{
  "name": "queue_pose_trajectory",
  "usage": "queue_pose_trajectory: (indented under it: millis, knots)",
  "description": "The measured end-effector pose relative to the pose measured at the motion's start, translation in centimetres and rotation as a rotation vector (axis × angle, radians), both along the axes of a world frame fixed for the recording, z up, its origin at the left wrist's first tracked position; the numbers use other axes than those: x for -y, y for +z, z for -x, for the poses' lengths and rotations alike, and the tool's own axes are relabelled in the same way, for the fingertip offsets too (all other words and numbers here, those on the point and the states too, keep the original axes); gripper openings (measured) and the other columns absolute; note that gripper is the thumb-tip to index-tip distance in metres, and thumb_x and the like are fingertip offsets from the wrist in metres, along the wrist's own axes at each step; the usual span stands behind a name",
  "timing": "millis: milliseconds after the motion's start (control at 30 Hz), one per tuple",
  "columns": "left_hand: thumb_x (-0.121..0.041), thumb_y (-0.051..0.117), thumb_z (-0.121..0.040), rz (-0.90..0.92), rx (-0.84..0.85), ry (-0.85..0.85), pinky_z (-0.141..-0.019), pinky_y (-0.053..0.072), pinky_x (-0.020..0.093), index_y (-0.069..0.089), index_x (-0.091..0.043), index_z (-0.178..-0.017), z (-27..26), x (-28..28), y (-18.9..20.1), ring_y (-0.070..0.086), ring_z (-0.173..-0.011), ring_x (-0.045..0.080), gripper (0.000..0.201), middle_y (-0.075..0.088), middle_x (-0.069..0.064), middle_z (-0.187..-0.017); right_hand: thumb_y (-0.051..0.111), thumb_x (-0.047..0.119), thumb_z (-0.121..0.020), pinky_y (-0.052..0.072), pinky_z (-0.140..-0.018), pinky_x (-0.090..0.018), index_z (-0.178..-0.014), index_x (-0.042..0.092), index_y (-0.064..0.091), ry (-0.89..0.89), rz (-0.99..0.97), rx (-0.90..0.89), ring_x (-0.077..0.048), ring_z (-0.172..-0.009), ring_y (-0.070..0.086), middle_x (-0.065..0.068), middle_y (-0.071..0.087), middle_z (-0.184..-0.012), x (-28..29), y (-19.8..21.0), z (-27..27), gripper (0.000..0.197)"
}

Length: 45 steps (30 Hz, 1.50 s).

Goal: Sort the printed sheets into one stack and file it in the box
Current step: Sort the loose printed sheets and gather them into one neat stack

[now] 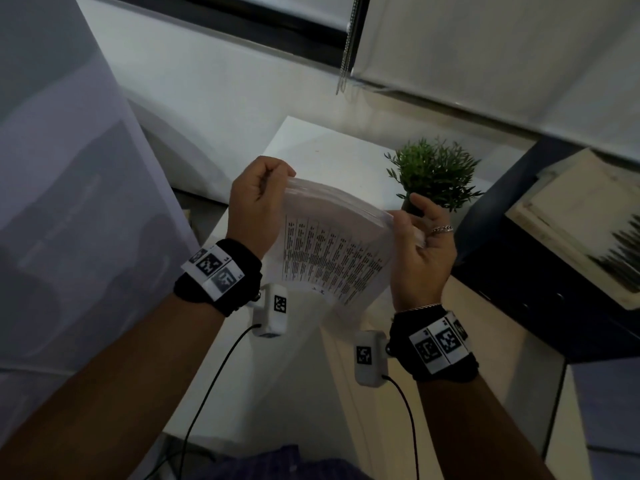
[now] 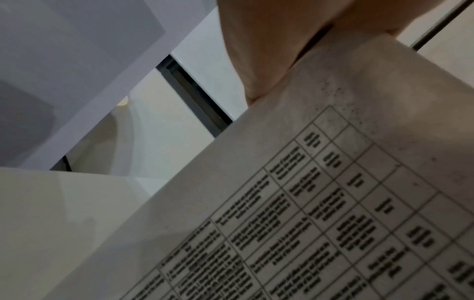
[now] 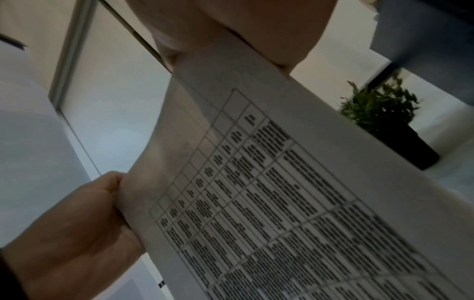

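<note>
Both hands hold one stack of printed sheets (image 1: 332, 244) up in the air above the white table (image 1: 311, 140). Left hand (image 1: 256, 206) grips the stack's left top corner, fingers curled over the edge, thumb side on the near face. Right hand (image 1: 420, 244) pinches the right top corner, thumb on the near face, fingers behind; a ring (image 1: 442, 229) shows on one finger. Stack bows toward the person between the two grips, sheet edges fanned slightly along the top. Near face carries a printed grid table with dense text, too blurred to read.

Left wrist view: stack of printed sheets (image 2: 320, 203) fills lower right, part of left hand (image 2: 269, 40) clamped at its top edge. Right wrist view: right hand (image 3: 256, 26) at the sheet top, left hand (image 3: 77, 223) gripping the far edge of the stack (image 3: 282, 192).

Potted plant (image 1: 434, 174) stands on the table just behind the right hand, right of the stack. Dark box (image 1: 554, 271) holding papers sits right of the stack, beside the table. Wrist cameras (image 1: 270, 310) with cables hang below both wrists. Window blind (image 1: 502, 46) with bead chain (image 1: 348, 46) is beyond the stack.
</note>
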<state>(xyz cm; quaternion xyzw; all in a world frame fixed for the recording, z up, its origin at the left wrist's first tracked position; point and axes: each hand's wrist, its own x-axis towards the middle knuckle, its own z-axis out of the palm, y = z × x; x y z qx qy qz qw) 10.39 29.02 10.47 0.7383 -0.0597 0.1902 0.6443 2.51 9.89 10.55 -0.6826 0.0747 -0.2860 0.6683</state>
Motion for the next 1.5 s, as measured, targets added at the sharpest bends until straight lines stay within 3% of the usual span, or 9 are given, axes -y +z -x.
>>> queue_pose_trajectory:
  millis: [200, 567, 700, 867, 1000, 1133, 1200, 1333, 1500]
  knots:
    - [-0.016, 0.049, -0.093, 0.124, -0.046, -0.044, -0.078, 0.043, 0.021, 0.061, -0.010, -0.093, -0.3, -0.3, -0.6, 0.055, -0.084, 0.009, 0.013, 0.062, -0.001, -0.088, 0.080, 0.002, -0.077, 0.056, -0.074, -0.020, -0.130, 0.013, 0.053, 0.089, 0.001, -0.089, -0.002, -0.089, 0.068, 0.030, 0.067, -0.095, 0.0, -1.4, 0.7, 0.061]
    - [-0.012, 0.047, -0.095, 0.058, -0.052, -0.108, -0.077, 0.045, 0.023, 0.061, -0.012, -0.102, -0.6, -0.6, 0.7, 0.055, -0.083, 0.007, 0.016, 0.061, -0.003, -0.090, 0.077, 0.002, -0.080, 0.056, -0.077, -0.031, -0.098, 0.014, 0.072, 0.103, -0.090, -0.155, -0.017, -0.087, 0.072, 0.001, 0.076, -0.090, -0.1, -3.3, -0.2, 0.022]
    - [-0.032, 0.082, -0.073, -0.368, 0.059, -0.252, -0.076, 0.044, 0.010, 0.066, -0.021, -0.108, -0.2, -1.8, 1.5, 0.057, -0.083, 0.000, 0.040, 0.066, -0.005, -0.100, 0.076, -0.003, -0.080, 0.056, -0.071, -0.022, -0.094, 0.014, 0.072, 0.067, -0.100, -0.128, -0.007, -0.078, 0.072, 0.011, 0.076, -0.078, 0.7, -3.2, -0.6, 0.022]
    - [-0.044, 0.072, -0.077, -0.937, 0.122, -0.285, -0.076, 0.047, 0.037, 0.065, -0.025, -0.098, 0.0, -2.2, 3.5, 0.060, -0.084, 0.017, 0.029, 0.066, -0.006, -0.090, 0.077, 0.004, -0.081, 0.059, -0.077, -0.026, -0.102, 0.018, 0.072, 0.110, -0.069, -0.270, -0.007, -0.087, 0.073, 0.010, 0.077, -0.089, 0.7, -4.8, 0.2, 0.026]
    - [-0.051, 0.061, -0.084, -1.269, 0.156, -0.277, -0.061, 0.037, 0.031, 0.055, -0.034, -0.102, 0.8, 0.4, 5.9, 0.054, -0.069, 0.021, 0.026, 0.056, -0.004, -0.078, 0.076, 0.000, -0.082, 0.056, -0.075, -0.020, -0.105, 0.000, 0.073, 0.220, 0.084, -0.200, -0.005, -0.086, 0.072, -0.007, 0.075, -0.095, 0.1, -2.8, -0.6, 0.023]
    - [-0.040, 0.063, -0.085, -1.117, 0.112, -0.321, -0.059, 0.038, 0.031, 0.060, -0.029, -0.089, 0.8, -1.0, 6.1, 0.055, -0.067, 0.023, 0.013, 0.051, -0.009, -0.067, 0.079, 0.010, -0.081, 0.054, -0.075, -0.020, -0.101, 0.011, 0.070, 0.177, 0.190, -0.127, 0.003, -0.084, 0.066, 0.003, 0.071, -0.093, -0.2, -1.3, -1.6, 0.022]
    - [-0.040, 0.067, -0.085, -0.889, 0.001, -0.291, -0.065, 0.047, 0.035, 0.064, -0.024, -0.087, 0.4, -3.5, 5.4, 0.062, -0.074, 0.024, 0.016, 0.064, -0.004, -0.074, 0.084, 0.028, -0.078, 0.050, -0.092, -0.019, -0.122, 0.017, 0.060, 0.003, 0.311, -0.145, 0.007, -0.111, 0.057, 0.003, 0.061, -0.120, 0.2, -1.7, -1.9, 0.052]
    - [-0.029, 0.072, -0.085, -0.466, -0.239, -0.192, -0.071, 0.051, 0.023, 0.071, -0.017, -0.102, 0.8, -7.6, 3.2, 0.066, -0.076, 0.000, 0.021, 0.072, -0.009, -0.088, 0.097, 0.042, -0.051, 0.053, -0.097, -0.047, -0.132, 0.006, 0.044, -0.189, 0.279, -0.217, -0.028, -0.113, 0.062, -0.011, 0.059, -0.125, 2.6, -5.1, -2.5, 0.104]
    - [-0.036, 0.079, -0.077, -0.112, -0.374, -0.156, -0.088, 0.054, 0.034, 0.076, -0.038, -0.085, 1.2, -9.8, -0.9, 0.071, -0.089, 0.005, 0.009, 0.075, -0.021, -0.089, 0.088, 0.035, -0.069, 0.056, -0.067, -0.034, -0.079, 0.010, 0.064, 0.005, -0.001, -0.457, -0.006, -0.061, 0.066, 0.011, 0.070, -0.068, 3.4, -5.8, -1.3, 0.036]
